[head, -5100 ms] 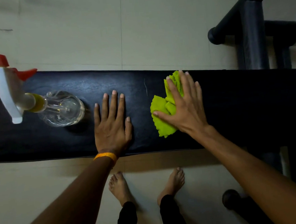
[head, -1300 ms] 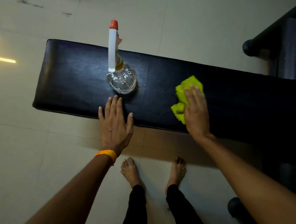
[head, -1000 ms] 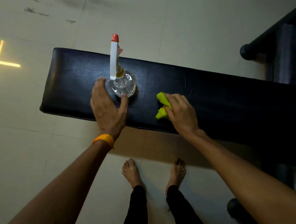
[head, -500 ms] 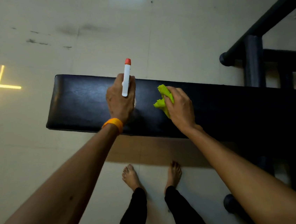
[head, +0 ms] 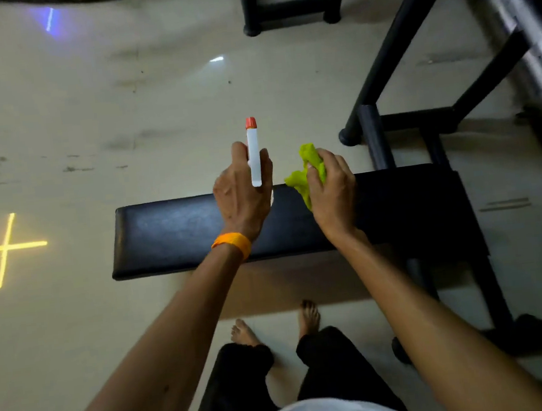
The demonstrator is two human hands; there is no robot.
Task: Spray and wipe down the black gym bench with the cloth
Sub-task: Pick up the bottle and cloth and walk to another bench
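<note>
The black gym bench (head: 171,229) stretches left to right below me, its padded top bare. My left hand (head: 240,198), with an orange band at the wrist, grips the spray bottle (head: 253,153) and holds it lifted above the bench; only the white head and red nozzle tip show, the clear body is hidden behind the hand. My right hand (head: 330,192) is closed around the bunched lime-green cloth (head: 307,168), held just above the bench beside the bottle.
Black metal rack frames stand at the right (head: 382,69) and at the far top (head: 289,6), with a chrome bar (head: 510,12) at the upper right. A yellow cross of light (head: 3,248) lies on the pale floor at the left. My bare feet (head: 243,333) stand near the bench.
My left hand left the bench, closed on the spray bottle and lifted it. My right hand bunched the cloth and raised it off the pad. The view tilted up and back.
</note>
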